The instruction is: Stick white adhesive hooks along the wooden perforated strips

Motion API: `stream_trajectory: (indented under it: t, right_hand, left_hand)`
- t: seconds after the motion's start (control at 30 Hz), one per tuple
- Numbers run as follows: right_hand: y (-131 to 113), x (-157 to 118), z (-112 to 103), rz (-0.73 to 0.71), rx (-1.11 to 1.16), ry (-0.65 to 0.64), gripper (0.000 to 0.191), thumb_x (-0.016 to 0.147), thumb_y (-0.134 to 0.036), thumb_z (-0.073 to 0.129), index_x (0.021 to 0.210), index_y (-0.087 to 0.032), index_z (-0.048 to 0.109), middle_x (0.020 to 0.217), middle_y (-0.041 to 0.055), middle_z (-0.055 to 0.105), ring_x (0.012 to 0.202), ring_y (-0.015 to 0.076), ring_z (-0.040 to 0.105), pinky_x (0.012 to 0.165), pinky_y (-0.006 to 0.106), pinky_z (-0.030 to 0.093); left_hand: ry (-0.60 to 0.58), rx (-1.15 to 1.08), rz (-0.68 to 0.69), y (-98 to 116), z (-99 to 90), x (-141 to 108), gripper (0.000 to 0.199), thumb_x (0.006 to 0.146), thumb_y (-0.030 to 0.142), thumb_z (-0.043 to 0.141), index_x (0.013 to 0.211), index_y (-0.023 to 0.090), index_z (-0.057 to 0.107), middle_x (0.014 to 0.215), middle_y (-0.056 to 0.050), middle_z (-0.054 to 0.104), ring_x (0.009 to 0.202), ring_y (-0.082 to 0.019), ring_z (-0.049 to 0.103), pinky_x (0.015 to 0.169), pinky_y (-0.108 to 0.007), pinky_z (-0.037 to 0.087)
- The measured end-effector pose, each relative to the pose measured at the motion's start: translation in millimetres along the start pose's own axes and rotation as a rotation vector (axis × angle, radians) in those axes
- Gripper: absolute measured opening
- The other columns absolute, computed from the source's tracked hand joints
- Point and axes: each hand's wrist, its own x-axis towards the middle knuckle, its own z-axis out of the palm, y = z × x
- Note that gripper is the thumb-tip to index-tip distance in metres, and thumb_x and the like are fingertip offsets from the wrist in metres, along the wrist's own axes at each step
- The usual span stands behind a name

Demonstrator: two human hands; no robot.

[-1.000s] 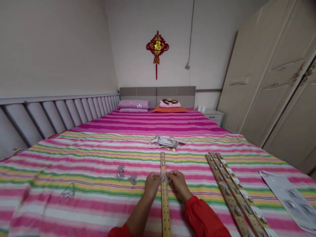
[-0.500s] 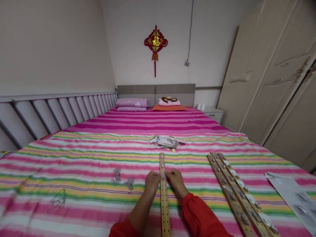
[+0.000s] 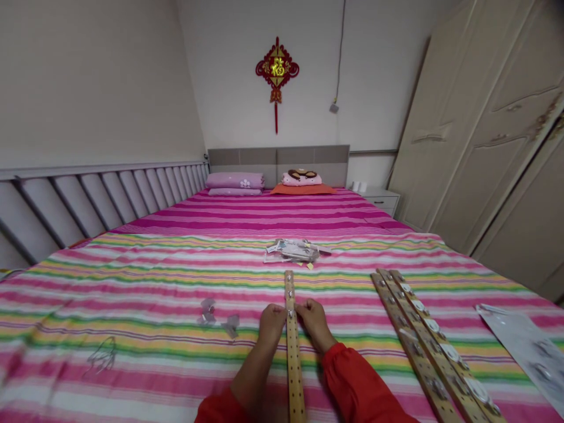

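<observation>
A long perforated wooden strip (image 3: 294, 364) lies lengthwise on the striped bedspread (image 3: 132, 294), running away from me. My left hand (image 3: 272, 326) and my right hand (image 3: 312, 322) meet at it from either side. Their fingertips pinch at a small metal fitting (image 3: 290, 315) on the strip, and the fingers partly hide it. Red sleeves cover both forearms. Two similar strips (image 3: 423, 352) with round metal-and-white pieces lie side by side to my right.
A heap of packets and small pieces (image 3: 293, 251) lies ahead of my hands. Small clear bits (image 3: 208, 311) and a thin wire loop (image 3: 102, 355) lie left, and a printed sheet (image 3: 524, 352) lies right. A wardrobe (image 3: 484, 129) stands beyond the right bed edge, with a padded rail (image 3: 88, 205) along the left.
The view has tilted slightly downward, so the room sits higher in the frame. My hands remain at the same spot on the strip, and the strips have not moved.
</observation>
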Motion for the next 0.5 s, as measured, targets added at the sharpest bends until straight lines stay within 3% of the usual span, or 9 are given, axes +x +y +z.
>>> stream_trajectory:
  t: [0.3,0.5]
  right_hand:
    - [1.9,0.4,0.3,0.014,-0.016,0.008,0.023,0.054,-0.036,0.064,0.048,-0.021,0.048,0.043,-0.0058,0.047,0.043,0.0106,0.041,0.044,0.023,0.033]
    - [-23.9,-14.2,-5.6,-0.022,0.038,-0.019,0.029,0.056,-0.045,0.068,0.059,-0.019,0.056,0.052,-0.0015,0.056,0.050,0.0143,0.049,0.049,0.026,0.040]
  left_hand:
    - [0.013,-0.053,-0.018,-6.7,3.1,2.3,0.008,0.056,0.020,0.059,0.053,0.019,0.051,0.046,0.004,0.053,0.049,-0.013,0.052,0.052,-0.024,0.039]
    - [-0.004,-0.126,0.057,-0.6,-6.4,-18.5,0.012,0.063,0.029,0.060,0.064,0.018,0.056,0.058,0.001,0.061,0.061,-0.016,0.060,0.063,-0.026,0.047]
